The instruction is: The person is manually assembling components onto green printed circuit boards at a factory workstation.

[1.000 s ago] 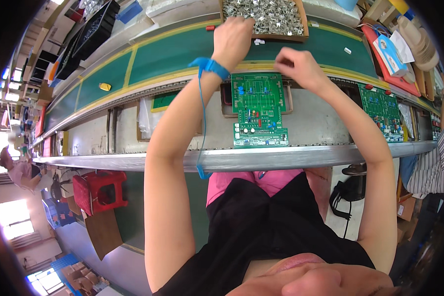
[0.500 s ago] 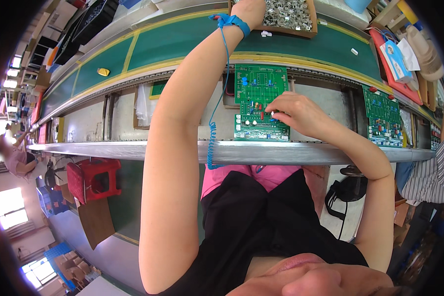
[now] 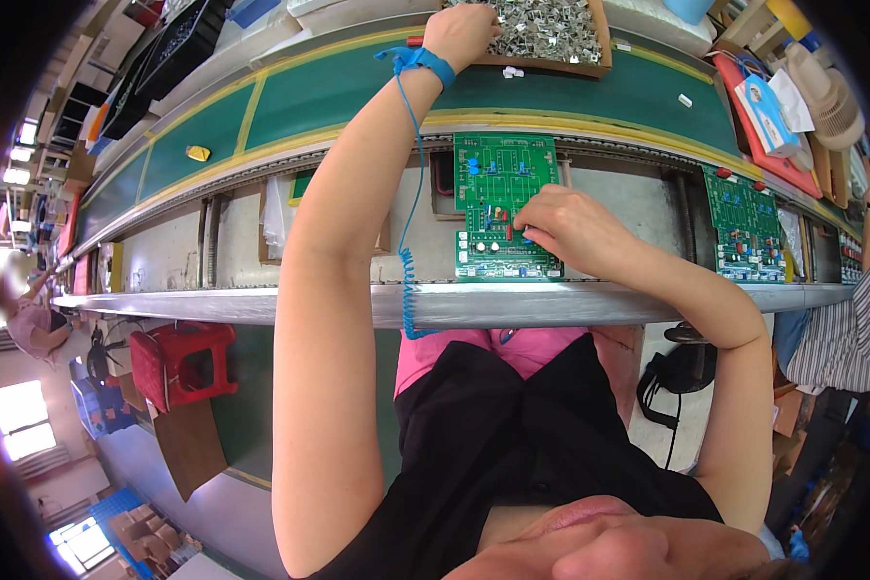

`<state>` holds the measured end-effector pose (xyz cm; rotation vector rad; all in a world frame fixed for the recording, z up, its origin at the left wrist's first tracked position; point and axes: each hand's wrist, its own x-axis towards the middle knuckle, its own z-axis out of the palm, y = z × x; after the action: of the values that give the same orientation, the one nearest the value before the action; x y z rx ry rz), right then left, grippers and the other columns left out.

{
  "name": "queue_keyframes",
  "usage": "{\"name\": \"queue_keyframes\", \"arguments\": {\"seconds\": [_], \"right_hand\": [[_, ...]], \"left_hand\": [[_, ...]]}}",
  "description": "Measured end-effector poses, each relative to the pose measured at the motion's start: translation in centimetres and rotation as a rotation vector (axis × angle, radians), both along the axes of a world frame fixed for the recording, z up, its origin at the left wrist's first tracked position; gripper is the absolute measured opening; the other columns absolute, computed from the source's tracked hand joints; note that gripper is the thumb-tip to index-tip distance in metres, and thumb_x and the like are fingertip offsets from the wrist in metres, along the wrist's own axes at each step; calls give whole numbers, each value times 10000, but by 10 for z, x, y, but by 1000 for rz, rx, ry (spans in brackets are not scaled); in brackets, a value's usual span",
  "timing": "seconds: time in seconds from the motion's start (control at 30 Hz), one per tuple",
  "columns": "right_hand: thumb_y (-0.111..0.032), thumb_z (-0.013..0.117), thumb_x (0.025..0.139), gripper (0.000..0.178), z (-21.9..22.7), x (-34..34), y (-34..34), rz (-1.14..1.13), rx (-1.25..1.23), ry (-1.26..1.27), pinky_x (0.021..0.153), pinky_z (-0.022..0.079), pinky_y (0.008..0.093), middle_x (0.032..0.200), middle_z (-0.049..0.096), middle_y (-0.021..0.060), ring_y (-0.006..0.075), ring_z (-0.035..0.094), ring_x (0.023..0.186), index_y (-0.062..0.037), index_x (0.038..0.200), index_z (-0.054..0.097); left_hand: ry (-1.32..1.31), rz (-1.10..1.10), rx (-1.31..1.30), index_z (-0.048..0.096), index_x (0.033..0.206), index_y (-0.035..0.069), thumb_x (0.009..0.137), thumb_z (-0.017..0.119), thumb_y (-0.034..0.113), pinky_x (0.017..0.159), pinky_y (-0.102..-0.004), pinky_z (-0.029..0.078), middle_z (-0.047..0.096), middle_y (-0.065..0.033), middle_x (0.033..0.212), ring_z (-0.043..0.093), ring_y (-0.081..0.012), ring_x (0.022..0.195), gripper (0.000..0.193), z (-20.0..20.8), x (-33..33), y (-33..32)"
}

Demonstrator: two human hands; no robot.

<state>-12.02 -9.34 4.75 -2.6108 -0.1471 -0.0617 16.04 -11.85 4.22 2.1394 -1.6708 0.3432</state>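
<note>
A green circuit board (image 3: pixel 493 193) lies across the rails in front of me, with blue, red and white components on it. My right hand (image 3: pixel 568 224) rests over its right side, thumb and fingers pinched near a red part (image 3: pixel 509 232); what they hold, if anything, is hidden. At the far side, my left hand (image 3: pixel 462 35) is at the left edge of a cardboard box (image 3: pixel 590 70) full of small metal clips (image 3: pixel 551 31). Its fingers are curled together, and their contents cannot be made out. A blue wrist strap (image 3: pixel 433 66) with a coiled cord circles my left wrist.
Another populated circuit board (image 3: pixel 746 227) sits on the rails to the right. Small white pieces (image 3: pixel 513 72) and a yellow item (image 3: pixel 198 153) lie on the green belt (image 3: pixel 309 101). A metal rail (image 3: pixel 348 303) runs along the near edge. A tissue box (image 3: pixel 771 116) stands far right.
My left hand has come slightly nearer and to the left at the clip box, so more of it shows. The white piece seen by my right fingertips is now out of sight.
</note>
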Motion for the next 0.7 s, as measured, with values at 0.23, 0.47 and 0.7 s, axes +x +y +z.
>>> {"name": "queue_keyframes", "arguments": {"seconds": [0.23, 0.47, 0.7], "right_hand": [[-75, 588, 736, 117, -1, -4, -2, 131, -266, -99, 713, 491, 372, 796, 630, 84, 251, 579, 872, -46, 831, 649], [-61, 580, 716, 208, 1, 3, -8, 181, -188, -48, 718, 497, 367, 819, 649, 89, 248, 596, 841, -41, 904, 666], [-99, 590, 792, 167, 26, 40, -58, -18, -179, -149, 764, 485, 364, 850, 640, 123, 270, 603, 837, -53, 939, 653]], "left_hand": [[363, -69, -273, 657, 854, 14, 752, 621, 197, 642, -425, 495, 636, -201, 779, 625, -336, 685, 213, -5, 16, -7], [1556, -189, -459, 639, 938, -4, 874, 528, 104, 702, -318, 547, 586, -129, 814, 628, -257, 765, 167, -8, 3, -13], [1680, -236, -298, 511, 1066, -40, 965, 424, 176, 794, -310, 539, 599, -135, 892, 627, -261, 912, 255, 26, -38, 49]]}}
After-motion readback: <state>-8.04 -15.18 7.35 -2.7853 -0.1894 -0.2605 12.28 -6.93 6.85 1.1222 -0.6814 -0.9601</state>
